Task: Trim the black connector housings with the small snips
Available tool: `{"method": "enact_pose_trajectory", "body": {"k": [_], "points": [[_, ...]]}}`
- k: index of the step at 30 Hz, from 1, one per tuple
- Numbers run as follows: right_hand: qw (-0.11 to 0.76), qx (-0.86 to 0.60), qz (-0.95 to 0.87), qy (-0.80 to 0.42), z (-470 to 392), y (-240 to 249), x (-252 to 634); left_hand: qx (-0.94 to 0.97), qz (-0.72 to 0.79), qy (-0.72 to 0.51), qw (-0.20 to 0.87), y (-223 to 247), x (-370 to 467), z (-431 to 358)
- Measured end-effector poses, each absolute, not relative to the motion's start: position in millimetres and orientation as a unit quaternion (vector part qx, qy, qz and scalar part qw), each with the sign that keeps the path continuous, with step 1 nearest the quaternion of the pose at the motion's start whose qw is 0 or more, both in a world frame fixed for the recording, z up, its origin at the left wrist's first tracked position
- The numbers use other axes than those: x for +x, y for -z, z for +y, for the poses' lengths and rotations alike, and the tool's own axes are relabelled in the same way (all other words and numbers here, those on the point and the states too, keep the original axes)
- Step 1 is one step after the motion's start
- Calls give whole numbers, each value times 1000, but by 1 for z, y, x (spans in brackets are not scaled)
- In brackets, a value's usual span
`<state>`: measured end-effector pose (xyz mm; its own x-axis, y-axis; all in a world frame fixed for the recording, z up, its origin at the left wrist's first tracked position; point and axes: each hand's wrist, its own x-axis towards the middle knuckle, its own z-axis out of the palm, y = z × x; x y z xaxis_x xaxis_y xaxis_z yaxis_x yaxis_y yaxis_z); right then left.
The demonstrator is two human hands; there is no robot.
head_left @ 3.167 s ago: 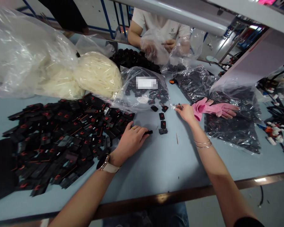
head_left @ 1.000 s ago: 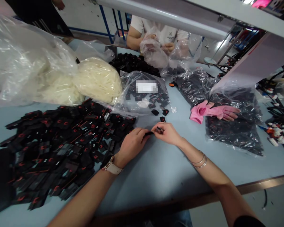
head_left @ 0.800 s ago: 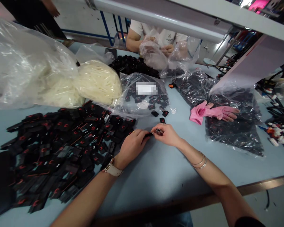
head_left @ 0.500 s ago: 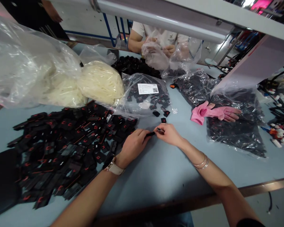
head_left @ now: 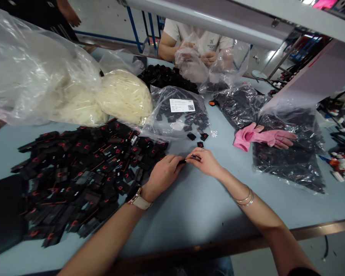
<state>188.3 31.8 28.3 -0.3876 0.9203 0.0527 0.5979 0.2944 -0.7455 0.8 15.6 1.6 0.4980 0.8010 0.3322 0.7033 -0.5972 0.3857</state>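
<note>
My left hand (head_left: 165, 174) pinches a small black part (head_left: 182, 161) between thumb and fingers, just right of a wide pile of black connectors with red marks (head_left: 100, 165). Facing it, my right hand (head_left: 204, 161) grips the other end of the same area, with a small dark piece (head_left: 194, 156) between its fingertips. The fingertips of both hands nearly meet, so where one piece ends and the other begins is hidden. Just beyond my right hand lies a loose black connector (head_left: 200, 144).
A labelled clear bag (head_left: 175, 119) lies ahead, with bags of pale parts (head_left: 126, 96) to its left. Pink gloves (head_left: 264, 138) rest on bagged black parts (head_left: 287, 165) at right. A person (head_left: 198, 46) handles plastic across the table. A shelf beam hangs above.
The view has shifted slightly. The black part between my hands shows less of its length, and my fingertips are closer together.
</note>
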Motion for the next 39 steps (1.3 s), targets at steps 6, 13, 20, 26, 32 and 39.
{"method": "enact_pose_trajectory", "body": {"k": [6, 13, 20, 26, 32, 39], "points": [[214, -488, -792, -298, 29, -37, 186, 860, 436, -249, 92, 1, 1, 17], [278, -543, -719, -333, 24, -38, 184, 860, 434, -250, 97, 1, 0, 16], [350, -526, -675, -381, 23, -28, 185, 859, 434, -255, 96, 1, 0, 16], [358, -510, -647, -438, 25, -32, 183, 859, 434, -251, 102, -1, 0, 16], [348, -520, -629, -462, 27, -36, 182, 860, 432, -249, 107, -1, 0, 16], [250, -544, -682, -419, 27, -36, 187, 859, 438, -248, 93, 0, 1, 15]]}}
